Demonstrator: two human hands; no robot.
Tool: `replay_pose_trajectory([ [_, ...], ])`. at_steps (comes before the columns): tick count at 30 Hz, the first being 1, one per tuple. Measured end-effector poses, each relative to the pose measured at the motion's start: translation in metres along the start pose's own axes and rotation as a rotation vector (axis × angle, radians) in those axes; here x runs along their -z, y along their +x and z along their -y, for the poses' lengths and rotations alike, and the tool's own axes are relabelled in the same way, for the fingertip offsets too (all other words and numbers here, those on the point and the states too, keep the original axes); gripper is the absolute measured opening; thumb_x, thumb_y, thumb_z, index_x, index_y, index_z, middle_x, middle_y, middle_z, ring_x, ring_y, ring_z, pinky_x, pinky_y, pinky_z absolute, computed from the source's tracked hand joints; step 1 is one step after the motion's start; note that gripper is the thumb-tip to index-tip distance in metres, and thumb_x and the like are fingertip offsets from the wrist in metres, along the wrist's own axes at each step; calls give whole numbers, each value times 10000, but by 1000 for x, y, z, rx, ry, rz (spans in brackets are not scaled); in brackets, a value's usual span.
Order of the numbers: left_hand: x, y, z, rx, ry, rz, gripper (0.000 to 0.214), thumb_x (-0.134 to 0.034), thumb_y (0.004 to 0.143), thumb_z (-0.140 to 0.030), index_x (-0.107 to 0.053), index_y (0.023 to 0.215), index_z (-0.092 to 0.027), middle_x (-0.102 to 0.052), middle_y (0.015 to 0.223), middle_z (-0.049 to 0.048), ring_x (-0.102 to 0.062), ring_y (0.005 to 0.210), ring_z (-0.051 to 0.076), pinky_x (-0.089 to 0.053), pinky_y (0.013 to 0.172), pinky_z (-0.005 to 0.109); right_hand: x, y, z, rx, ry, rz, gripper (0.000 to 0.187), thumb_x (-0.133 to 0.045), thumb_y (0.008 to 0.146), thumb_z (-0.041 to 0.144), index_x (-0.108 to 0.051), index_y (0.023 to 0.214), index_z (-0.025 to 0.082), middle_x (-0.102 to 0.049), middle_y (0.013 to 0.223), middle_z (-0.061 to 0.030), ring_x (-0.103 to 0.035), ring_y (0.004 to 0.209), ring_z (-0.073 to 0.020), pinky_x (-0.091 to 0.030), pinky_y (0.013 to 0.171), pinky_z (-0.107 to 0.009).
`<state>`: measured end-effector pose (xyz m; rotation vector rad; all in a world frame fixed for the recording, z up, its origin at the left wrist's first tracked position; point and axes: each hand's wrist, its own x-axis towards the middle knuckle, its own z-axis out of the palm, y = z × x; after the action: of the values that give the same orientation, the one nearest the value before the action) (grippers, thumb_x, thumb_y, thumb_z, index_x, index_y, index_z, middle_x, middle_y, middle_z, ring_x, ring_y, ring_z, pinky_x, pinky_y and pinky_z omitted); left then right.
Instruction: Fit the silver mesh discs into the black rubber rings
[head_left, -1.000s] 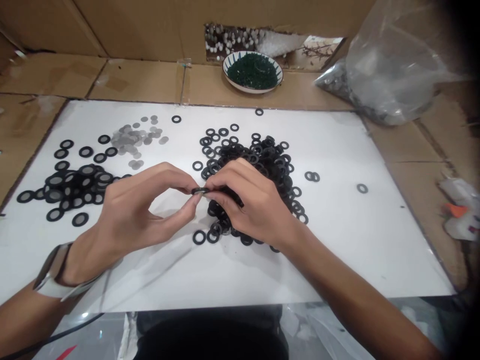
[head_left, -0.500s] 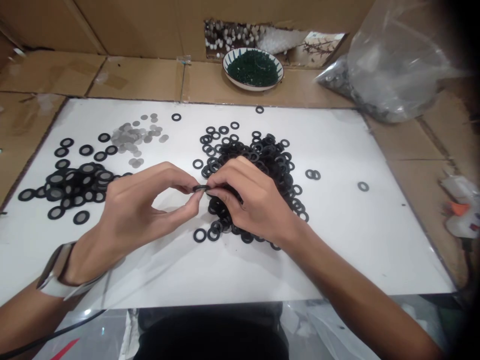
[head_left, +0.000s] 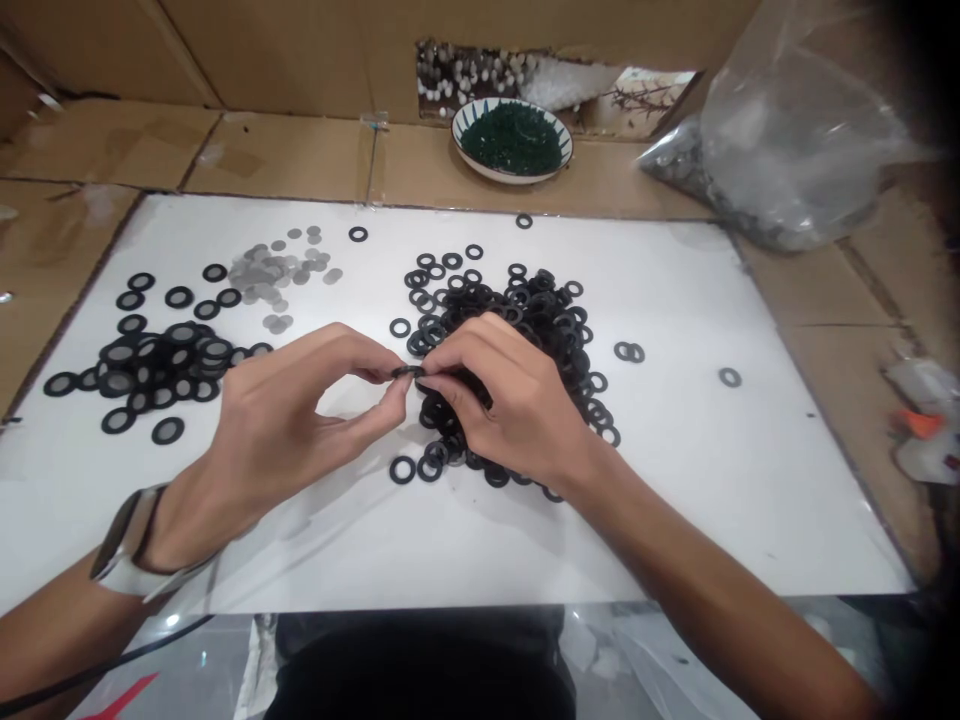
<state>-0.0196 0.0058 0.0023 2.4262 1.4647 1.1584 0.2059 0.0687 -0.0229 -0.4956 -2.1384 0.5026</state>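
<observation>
Between my two hands a black ring washer (head_left: 409, 372) is pinched, seen nearly edge-on. My left hand (head_left: 300, 410) grips its left side with thumb and fingertips. The right side sits between the thumb and forefinger of my right hand (head_left: 502, 395). Whether a grey disc lies in this washer is hidden. Under and behind my right hand spreads a heap of loose black ring washers (head_left: 551, 310). Left of my left hand lies a pile of black washers with grey mesh centres (head_left: 161, 365). Thin grey discs (head_left: 266, 272) are scattered behind my left hand.
A patterned plate (head_left: 459, 150) of dark green bits stands on cardboard behind the white board (head_left: 675, 480). At the back right sits a clear plastic bag (head_left: 795, 150). A white-and-orange device (head_left: 926, 430) lies at the right edge. Stray washers (head_left: 628, 351) lie right of the heap.
The view has shifted slightly, so most things appear a little farther right. Both hands keep the same pinch on the washer, with hardly any movement.
</observation>
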Motion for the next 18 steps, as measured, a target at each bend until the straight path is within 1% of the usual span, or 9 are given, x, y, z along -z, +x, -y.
replay_pose_trajectory([
  [2, -1, -1, -2, 9, 0, -22, 46, -692, 1042, -214, -717, 1033, -252, -786, 926, -64, -736, 782, 125, -657, 705, 338, -1, 0, 0, -11, 16, -16, 103, -626, 1127, 139, -668, 1056, 200, -749, 981, -64, -652, 911, -206, -582, 826, -375],
  [5, -2, -2, -5, 37, -25, -49, 45, -708, 1026, -221, -719, 1029, -264, -785, 921, -67, -747, 779, 140, -667, 708, 366, -1, 0, 1, -47, 76, -43, 69, -676, 1112, 173, -697, 1055, 206, -772, 979, -50, -679, 902, -194, -589, 814, -362],
  [10, -1, -2, -6, 16, -48, -75, 99, -721, 1017, -182, -734, 1058, -273, -796, 937, -67, -756, 784, 140, -676, 719, 366, 2, 3, 4, -118, 144, -48, 59, -753, 1072, 195, -734, 1016, 205, -797, 944, -26, -695, 883, -177, -584, 805, -336],
  [13, -1, -1, -6, 25, -60, -73, 97, -728, 1019, -186, -735, 1047, -279, -803, 937, -68, -759, 783, 140, -689, 722, 367, 2, 3, 6, -140, 152, -43, 73, -740, 1068, 188, -720, 1001, 211, -790, 936, -24, -696, 881, -178, -584, 805, -339],
  [16, -2, -1, -7, 26, -83, -81, 85, -755, 1005, -215, -738, 1031, -294, -809, 923, -70, -767, 771, 150, -698, 707, 374, 1, 3, 9, -132, 156, -53, 66, -707, 1050, 160, -699, 1005, 209, -772, 940, -32, -685, 881, -184, -585, 813, -352],
  [18, -2, -3, -7, 40, -103, -83, 107, -766, 994, -203, -742, 1035, -299, -812, 937, -67, -773, 784, 159, -701, 713, 390, -1, 3, 11, -127, 158, -67, 67, -694, 1028, 145, -689, 1007, 208, -759, 936, -35, -677, 878, -187, -583, 824, -362],
])
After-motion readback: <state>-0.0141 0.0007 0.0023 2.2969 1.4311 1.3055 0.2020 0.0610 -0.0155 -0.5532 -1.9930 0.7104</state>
